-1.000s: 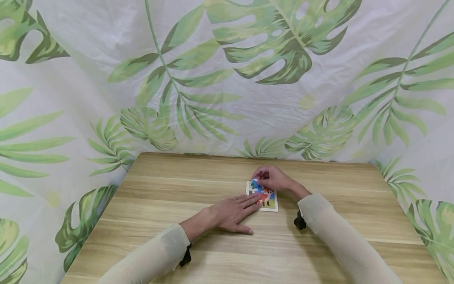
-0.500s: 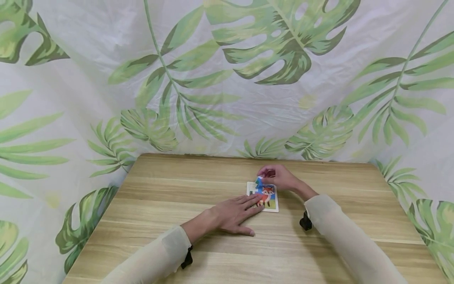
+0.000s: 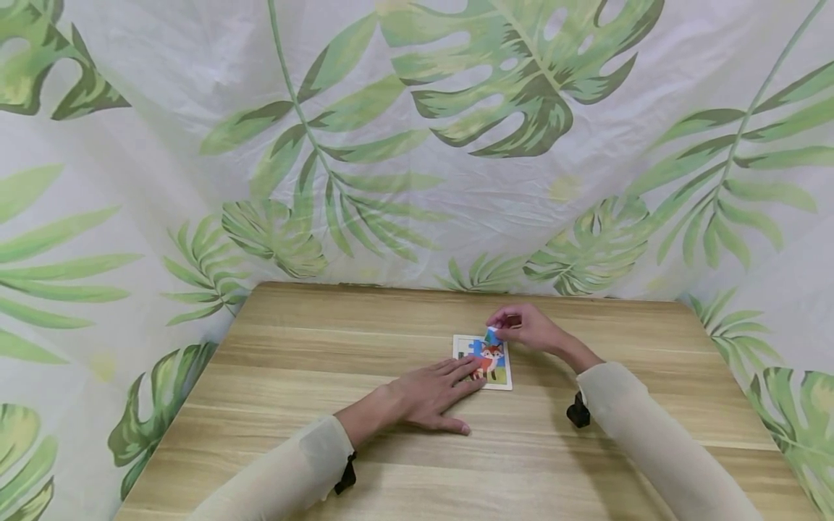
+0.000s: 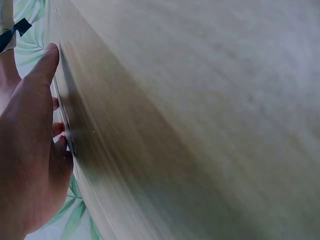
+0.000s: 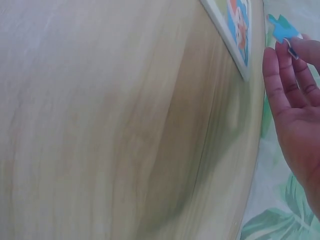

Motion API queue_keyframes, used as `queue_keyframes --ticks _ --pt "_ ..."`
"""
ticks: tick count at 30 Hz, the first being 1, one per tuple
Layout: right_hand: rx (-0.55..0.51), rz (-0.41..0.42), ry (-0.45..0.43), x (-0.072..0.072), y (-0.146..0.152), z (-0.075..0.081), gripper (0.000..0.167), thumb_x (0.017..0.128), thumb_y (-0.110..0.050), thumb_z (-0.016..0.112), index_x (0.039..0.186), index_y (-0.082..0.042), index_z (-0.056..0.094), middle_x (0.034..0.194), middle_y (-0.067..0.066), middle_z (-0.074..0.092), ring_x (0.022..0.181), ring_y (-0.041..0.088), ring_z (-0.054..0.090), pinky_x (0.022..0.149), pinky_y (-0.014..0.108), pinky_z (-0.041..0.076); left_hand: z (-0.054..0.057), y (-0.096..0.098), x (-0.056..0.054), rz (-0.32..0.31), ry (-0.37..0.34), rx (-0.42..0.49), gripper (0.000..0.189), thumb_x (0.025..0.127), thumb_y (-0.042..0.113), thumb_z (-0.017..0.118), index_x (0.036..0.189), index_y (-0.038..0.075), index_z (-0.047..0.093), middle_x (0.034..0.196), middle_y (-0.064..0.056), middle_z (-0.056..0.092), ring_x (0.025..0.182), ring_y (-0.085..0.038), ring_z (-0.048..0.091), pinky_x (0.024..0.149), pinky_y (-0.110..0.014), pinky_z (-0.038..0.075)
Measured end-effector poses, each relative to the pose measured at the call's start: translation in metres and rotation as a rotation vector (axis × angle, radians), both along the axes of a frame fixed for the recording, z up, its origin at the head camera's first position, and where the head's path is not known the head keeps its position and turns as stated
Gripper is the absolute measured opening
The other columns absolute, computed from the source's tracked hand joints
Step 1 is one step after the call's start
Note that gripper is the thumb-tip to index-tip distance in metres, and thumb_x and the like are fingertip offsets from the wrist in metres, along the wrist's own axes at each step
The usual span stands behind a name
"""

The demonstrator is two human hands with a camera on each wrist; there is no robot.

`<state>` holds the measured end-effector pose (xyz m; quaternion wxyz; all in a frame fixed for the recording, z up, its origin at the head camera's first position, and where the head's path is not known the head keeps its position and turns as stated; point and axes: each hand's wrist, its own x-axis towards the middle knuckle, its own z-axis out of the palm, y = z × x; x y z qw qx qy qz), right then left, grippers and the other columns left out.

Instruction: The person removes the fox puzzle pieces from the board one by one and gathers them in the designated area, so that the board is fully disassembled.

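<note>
A small jigsaw puzzle of a fox in a white-rimmed tray (image 3: 510, 383) lies on the table. My left hand (image 3: 430, 394) rests across its lower left part with straight fingers, hiding some of it; in the left wrist view the left hand (image 4: 27, 140) is seen from the thumb side. Between thumb and fingers my right hand (image 3: 534, 331) pinches a blue and green puzzle piece (image 3: 491, 335), raised above the tray's far edge. The right wrist view shows this puzzle piece (image 5: 285, 30) lifted clear of the tray (image 5: 225, 32). Pale tray floor shows at the upper left.
The wooden table (image 3: 313, 340) extends around the tray on all sides. Behind it hangs a leaf-patterned cloth (image 3: 417, 181), meeting the table's far edge. Black wrist mounts hang under both sleeves (image 3: 625, 398).
My right hand has moved to the right along the tray's far edge, taking the pinched puzzle piece with it and uncovering the upper left corner. The left hand has stayed nearly still.
</note>
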<state>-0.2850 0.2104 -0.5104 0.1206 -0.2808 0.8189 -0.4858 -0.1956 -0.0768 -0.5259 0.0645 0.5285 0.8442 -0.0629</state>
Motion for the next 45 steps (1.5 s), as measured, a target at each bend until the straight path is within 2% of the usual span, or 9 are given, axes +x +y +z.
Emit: queue_keyframes --ticks 8,16,24,38,45 --pt "0.044 0.000 -0.032 0.003 0.021 0.001 0.023 0.098 0.002 0.071 0.120 0.006 0.074 0.116 0.019 0.075 0.103 0.026 0.070 0.086 0.023 0.056 0.000 0.001 0.002 0.000 0.013 -0.010 0.092 0.104 0.077 0.030 0.172 0.017 0.016 0.179 -0.013 0.003 0.165 -0.028 0.008 0.132 -0.039 0.016" --pt "0.098 -0.013 -0.089 0.008 0.044 0.000 0.024 0.097 0.002 0.072 0.121 0.005 0.075 0.117 0.019 0.075 0.096 0.019 0.070 0.079 0.024 0.058 -0.003 0.000 0.002 -0.006 0.027 -0.006 0.092 0.103 0.077 0.033 0.172 0.018 0.015 0.178 -0.014 0.003 0.165 -0.029 0.008 0.131 -0.040 0.018" --pt "0.111 -0.012 -0.120 0.010 0.064 -0.001 0.025 0.098 0.003 0.071 0.122 0.007 0.073 0.116 0.020 0.074 0.094 0.016 0.071 0.078 0.027 0.060 -0.002 -0.001 0.002 -0.017 0.028 -0.017 0.090 0.104 0.077 0.032 0.172 0.022 0.012 0.179 -0.013 0.002 0.165 -0.029 0.007 0.132 -0.040 0.017" --pt "0.143 -0.050 -0.134 0.010 0.085 -0.001 0.024 0.096 0.006 0.071 0.120 0.008 0.073 0.111 0.020 0.074 0.092 0.017 0.071 0.076 0.027 0.061 -0.001 -0.001 0.002 -0.016 0.029 -0.021 0.088 0.104 0.076 0.032 0.172 0.024 0.013 0.179 -0.011 0.002 0.165 -0.028 0.006 0.132 -0.044 0.016" --pt "0.179 -0.063 -0.085 0.009 0.089 -0.002 0.020 0.095 0.006 0.071 0.115 0.006 0.075 0.108 0.018 0.076 0.087 0.015 0.068 0.072 0.024 0.058 -0.002 -0.003 0.001 -0.010 0.026 -0.021 0.088 0.104 0.076 0.031 0.172 0.024 0.011 0.179 -0.011 0.001 0.165 -0.028 0.005 0.132 -0.045 0.016"
